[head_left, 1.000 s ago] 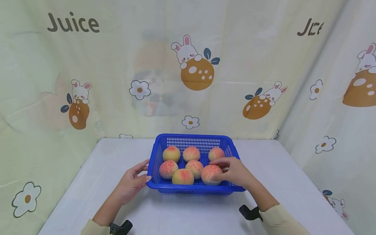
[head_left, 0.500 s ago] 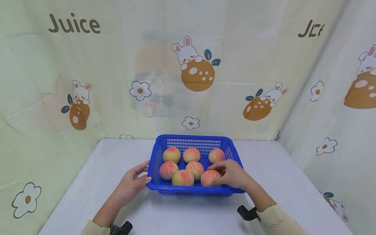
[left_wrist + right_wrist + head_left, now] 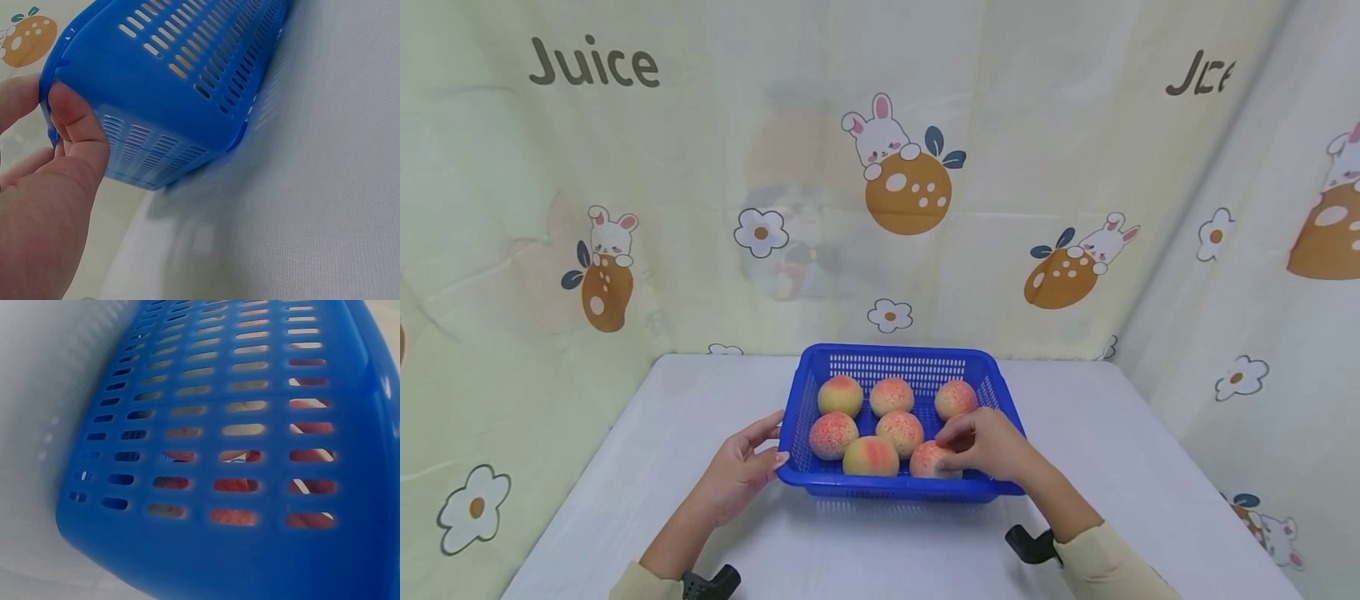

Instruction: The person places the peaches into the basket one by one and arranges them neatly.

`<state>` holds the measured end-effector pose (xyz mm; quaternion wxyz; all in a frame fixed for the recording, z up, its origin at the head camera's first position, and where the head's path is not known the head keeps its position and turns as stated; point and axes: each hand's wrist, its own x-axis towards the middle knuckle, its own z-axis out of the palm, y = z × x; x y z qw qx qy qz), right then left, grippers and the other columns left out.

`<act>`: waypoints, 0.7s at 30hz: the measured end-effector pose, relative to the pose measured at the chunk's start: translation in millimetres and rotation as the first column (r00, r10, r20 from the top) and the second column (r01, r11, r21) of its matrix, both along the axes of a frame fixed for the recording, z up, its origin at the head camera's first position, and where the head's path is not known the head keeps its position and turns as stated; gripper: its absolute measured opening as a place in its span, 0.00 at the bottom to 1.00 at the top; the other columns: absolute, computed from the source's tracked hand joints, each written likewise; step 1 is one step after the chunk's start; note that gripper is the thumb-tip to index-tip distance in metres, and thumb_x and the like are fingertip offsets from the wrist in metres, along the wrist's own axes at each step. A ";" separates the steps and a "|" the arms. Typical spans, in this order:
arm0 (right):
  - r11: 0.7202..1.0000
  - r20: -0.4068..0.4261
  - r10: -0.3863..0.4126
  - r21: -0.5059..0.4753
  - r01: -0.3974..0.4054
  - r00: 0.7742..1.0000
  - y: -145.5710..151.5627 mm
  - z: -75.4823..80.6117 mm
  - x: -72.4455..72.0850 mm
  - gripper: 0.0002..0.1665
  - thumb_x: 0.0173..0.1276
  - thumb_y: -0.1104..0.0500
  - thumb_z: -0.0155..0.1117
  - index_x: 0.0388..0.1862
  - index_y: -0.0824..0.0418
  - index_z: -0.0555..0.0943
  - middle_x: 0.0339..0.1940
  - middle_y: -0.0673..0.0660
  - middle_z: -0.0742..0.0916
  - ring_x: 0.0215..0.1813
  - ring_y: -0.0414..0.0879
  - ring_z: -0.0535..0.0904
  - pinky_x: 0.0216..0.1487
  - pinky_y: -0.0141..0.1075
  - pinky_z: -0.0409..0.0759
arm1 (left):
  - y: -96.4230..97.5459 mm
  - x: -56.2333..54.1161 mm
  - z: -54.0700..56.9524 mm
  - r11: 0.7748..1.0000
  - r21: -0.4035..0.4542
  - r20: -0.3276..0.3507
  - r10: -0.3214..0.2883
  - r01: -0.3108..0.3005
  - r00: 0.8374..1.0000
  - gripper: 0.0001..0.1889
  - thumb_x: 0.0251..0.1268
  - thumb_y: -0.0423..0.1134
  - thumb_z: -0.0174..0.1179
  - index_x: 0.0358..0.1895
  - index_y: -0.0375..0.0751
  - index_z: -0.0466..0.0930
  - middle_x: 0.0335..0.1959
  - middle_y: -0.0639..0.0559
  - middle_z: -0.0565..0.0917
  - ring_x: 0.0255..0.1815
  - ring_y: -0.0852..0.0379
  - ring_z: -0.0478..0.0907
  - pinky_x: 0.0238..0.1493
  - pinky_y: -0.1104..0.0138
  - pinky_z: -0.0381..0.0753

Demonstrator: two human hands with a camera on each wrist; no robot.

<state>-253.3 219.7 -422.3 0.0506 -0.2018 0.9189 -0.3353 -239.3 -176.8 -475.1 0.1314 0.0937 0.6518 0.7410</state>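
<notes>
A blue plastic basket with slotted walls stands on the white table and holds several peaches. My left hand grips the basket's left rim, thumb on the near side; the left wrist view shows the thumb and fingers pinching the edge of the basket. My right hand reaches over the right side and holds a speckled pink peach in the front right corner, thumb and fingertips on its upper right. In the right wrist view the basket wall hides most of the right hand; pinkish patches show through the slots.
Other peaches lie close by: a yellow-red peach at the front, a speckled peach behind it, and another peach at the back right. A patterned curtain hangs behind the white table.
My right hand has lowered the front right peach deeper into the basket and slightly left. The left hand stays on the rim. The head view has shifted slightly.
</notes>
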 end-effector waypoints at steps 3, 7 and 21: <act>1.000 0.006 0.001 -0.009 -0.001 1.000 1.5 0.6 -0.1 0.16 0.58 0.49 0.81 0.44 0.52 0.91 0.41 0.47 0.91 0.42 0.41 0.84 0.47 0.35 0.87 | 0.9 -0.8 0.4 1.000 0.002 -0.006 -0.005 0.005 1.000 0.38 0.71 0.31 0.62 0.81 0.40 0.55 0.66 0.38 0.65 0.50 0.57 0.83 0.55 0.67 0.86; 1.000 0.014 -0.005 -0.019 0.006 1.000 5.2 2.2 -0.6 0.16 0.59 0.51 0.80 0.45 0.53 0.91 0.42 0.48 0.91 0.43 0.41 0.85 0.49 0.38 0.88 | 1.2 -3.0 0.4 1.000 -0.011 0.000 -0.004 0.004 1.000 0.38 0.72 0.32 0.62 0.81 0.42 0.55 0.65 0.38 0.66 0.49 0.57 0.83 0.54 0.68 0.86; 0.995 -0.119 -0.091 -0.051 0.086 0.989 46.6 26.0 -9.2 0.19 0.67 0.53 0.74 0.53 0.60 0.88 0.47 0.56 0.91 0.50 0.50 0.88 0.52 0.41 0.88 | -29.1 -17.1 0.3 0.942 -0.290 -0.122 0.139 -0.170 0.983 0.29 0.76 0.44 0.60 0.76 0.45 0.65 0.61 0.36 0.74 0.50 0.44 0.82 0.50 0.69 0.86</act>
